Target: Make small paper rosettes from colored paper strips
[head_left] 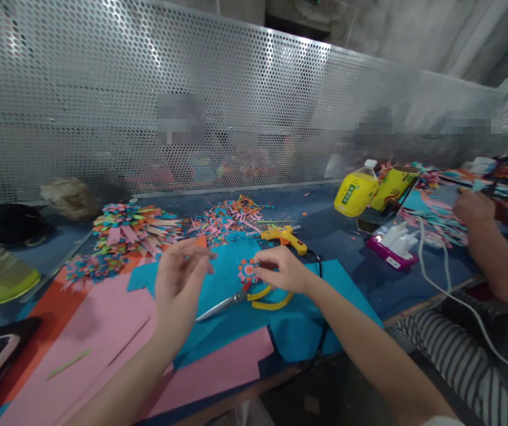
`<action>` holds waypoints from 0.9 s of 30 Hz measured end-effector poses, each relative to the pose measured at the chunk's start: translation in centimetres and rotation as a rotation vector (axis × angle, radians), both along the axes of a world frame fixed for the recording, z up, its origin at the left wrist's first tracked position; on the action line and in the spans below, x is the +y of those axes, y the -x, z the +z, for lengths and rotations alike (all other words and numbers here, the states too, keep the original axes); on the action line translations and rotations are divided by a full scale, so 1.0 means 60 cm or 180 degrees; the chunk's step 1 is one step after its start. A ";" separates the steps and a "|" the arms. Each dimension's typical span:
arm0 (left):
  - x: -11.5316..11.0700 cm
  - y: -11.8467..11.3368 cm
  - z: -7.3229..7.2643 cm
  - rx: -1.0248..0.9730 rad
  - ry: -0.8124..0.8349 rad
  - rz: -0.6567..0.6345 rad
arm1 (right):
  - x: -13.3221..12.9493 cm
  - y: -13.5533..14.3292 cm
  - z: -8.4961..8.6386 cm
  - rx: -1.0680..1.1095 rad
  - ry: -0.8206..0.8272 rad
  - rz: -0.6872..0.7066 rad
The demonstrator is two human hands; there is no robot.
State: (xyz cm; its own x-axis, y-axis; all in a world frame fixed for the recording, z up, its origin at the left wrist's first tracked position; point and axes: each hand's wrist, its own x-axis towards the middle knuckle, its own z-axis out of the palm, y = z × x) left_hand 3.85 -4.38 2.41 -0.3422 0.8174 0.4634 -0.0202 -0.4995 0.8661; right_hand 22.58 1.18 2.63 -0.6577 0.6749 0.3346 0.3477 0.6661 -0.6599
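My right hand (pixel 283 269) pinches a small round paper flower (pixel 247 271) with blue, orange and pink petals between thumb and fingertips. My left hand (pixel 180 281) is raised to the left of the flower, slightly blurred, its fingers loosely bent and apart with nothing visible in them. Below the flower, scissors (pixel 225 306) with yellow handles lie on blue paper (pixel 218 337), blades toward the lower left. A yellow glue gun (pixel 287 236) rests just beyond my right hand, its black cord running down to the right.
Pink paper (pixel 89 331) covers the left side, near fringed paper flowers (pixel 134 228). Paper scraps (pixel 231 218) lie at the back before a perforated metal screen (pixel 236 106). Rightward are a yellow bottle (pixel 355 192), a purple-and-white power strip (pixel 391 251) and another person's hand (pixel 476 207).
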 end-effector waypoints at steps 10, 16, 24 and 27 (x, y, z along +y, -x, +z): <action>0.006 0.006 -0.009 0.0723 0.0247 0.0108 | -0.003 -0.005 0.006 0.0060 0.0324 0.0225; 0.028 0.029 -0.037 0.2702 0.0271 0.0508 | -0.007 -0.003 0.009 0.0211 0.0505 0.0102; 0.031 0.061 -0.060 0.4357 0.1068 0.1426 | -0.008 -0.003 0.010 0.0583 0.0409 -0.0057; 0.024 0.048 -0.020 0.3389 0.1024 0.0882 | 0.000 -0.003 0.002 0.0278 -0.0681 -0.0321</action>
